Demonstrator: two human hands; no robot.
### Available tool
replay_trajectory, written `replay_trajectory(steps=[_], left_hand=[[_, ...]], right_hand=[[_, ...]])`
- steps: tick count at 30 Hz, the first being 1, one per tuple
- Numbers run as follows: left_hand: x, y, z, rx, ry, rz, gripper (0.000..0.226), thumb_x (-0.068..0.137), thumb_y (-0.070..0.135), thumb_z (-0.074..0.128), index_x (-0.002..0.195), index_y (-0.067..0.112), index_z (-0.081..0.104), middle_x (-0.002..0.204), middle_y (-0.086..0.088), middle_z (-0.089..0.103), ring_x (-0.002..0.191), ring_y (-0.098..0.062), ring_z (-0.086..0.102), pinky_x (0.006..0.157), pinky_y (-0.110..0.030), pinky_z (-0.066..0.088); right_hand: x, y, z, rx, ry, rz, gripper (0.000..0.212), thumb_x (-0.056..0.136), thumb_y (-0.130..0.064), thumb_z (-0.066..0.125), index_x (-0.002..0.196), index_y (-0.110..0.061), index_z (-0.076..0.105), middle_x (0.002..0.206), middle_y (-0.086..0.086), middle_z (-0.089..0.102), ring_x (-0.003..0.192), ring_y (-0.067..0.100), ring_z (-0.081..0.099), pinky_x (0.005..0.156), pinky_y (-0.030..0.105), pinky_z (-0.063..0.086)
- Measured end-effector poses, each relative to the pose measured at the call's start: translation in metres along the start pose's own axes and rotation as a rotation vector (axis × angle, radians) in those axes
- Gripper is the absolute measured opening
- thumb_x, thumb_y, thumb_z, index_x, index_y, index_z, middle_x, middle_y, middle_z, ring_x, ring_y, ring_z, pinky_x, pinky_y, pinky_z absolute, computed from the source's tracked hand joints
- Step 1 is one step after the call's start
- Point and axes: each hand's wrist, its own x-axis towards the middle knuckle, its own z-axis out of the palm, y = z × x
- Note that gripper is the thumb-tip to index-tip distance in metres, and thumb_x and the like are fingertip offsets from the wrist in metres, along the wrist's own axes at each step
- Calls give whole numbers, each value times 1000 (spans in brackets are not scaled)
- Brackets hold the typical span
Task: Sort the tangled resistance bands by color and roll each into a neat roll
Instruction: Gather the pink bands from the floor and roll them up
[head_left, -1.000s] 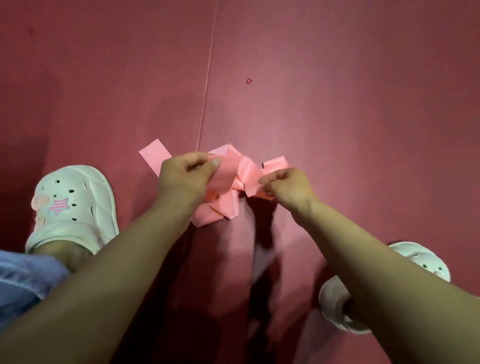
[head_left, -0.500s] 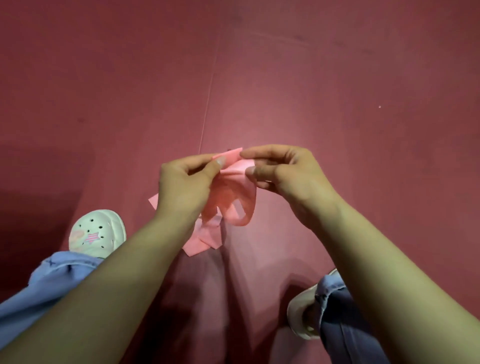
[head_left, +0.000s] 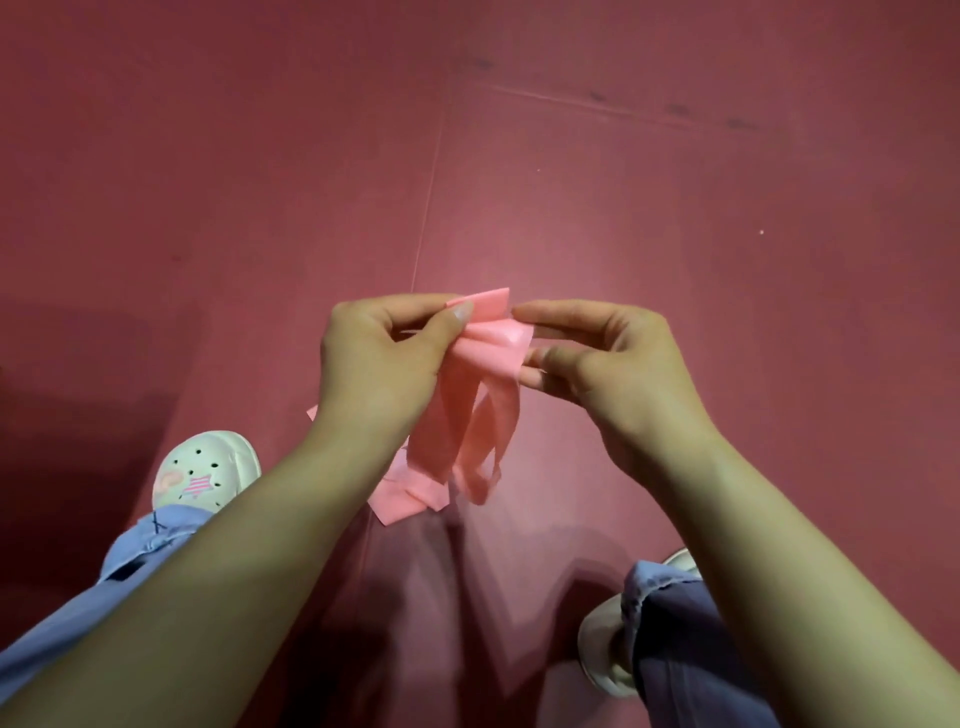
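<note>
Holding the pink band (head_left: 488, 358) off the floor (head_left: 727, 234), you are working just to the right of the floor seam (head_left: 428, 208). Your left hand (head_left: 379, 364) is pinching the band's top end between thumb and forefinger. Your right hand (head_left: 608, 364) is gripping the gathered fold beside it with lightly curled fingers, so both hands are holding the same strip, close together. Two loose loops are hanging below your hands, and the band's lower end is lying folded on the floor, crossing the seam.

You are looking early in the job. No finished roll is showing, only this one colour is in view, and the strip is hanging in loops rather than running flat. Straightening it seems to be coming first, then the rolling, then any other bands, which are not showing.

Open floor is stretching away on both sides of the seam and far beyond your hands, giving you room for laying the strip out full length. Nearer you, the left clog (head_left: 208, 470) is sitting left of the seam and the right clog (head_left: 602, 654) well to its right, so the space between your feet is narrowing. The trailing end is probably needing watching as you are lifting.
</note>
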Motion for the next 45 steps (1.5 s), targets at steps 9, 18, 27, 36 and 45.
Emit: replay_trajectory(steps=[9,18,27,36,45], left_hand=[[-2,-1,7,85,148,158,27,84,13,71,79,39,71,83,7,69,78,-10,68,77,-31,54],[-6,-2,10,109,-58,96,15,83,15,72,85,29,78,80,11,75,78,-1,69,74,-20,52],[-4,-3,10,-22,-205,-20,14,84,14,70,82,26,77,81,8,76,76,0,68,68,-16,54],[-8,-15,12,154,-172,22,20,79,10,75,83,29,77,75,9,74,74,-6,70,71,-20,53],[1,-11,4,200,-250,51,25,87,6,66,82,29,76,77,11,75,73,1,68,67,-11,49]], right_hand=[[14,3,12,-343,214,-195,16,78,-2,72,72,-17,71,67,3,69,58,16,70,54,34,60],[15,3,1,-779,182,-267,15,72,-24,64,61,-16,57,62,-4,59,54,10,53,52,27,43],[18,0,-2,-489,58,-105,19,77,-14,67,62,-12,55,51,-2,47,52,13,46,51,26,38],[19,3,-7,-338,-45,-4,9,78,-3,64,72,3,67,63,18,59,55,20,52,57,29,42],[19,7,-19,-213,-107,81,12,82,-4,61,75,4,66,61,8,59,56,14,52,58,27,42]])
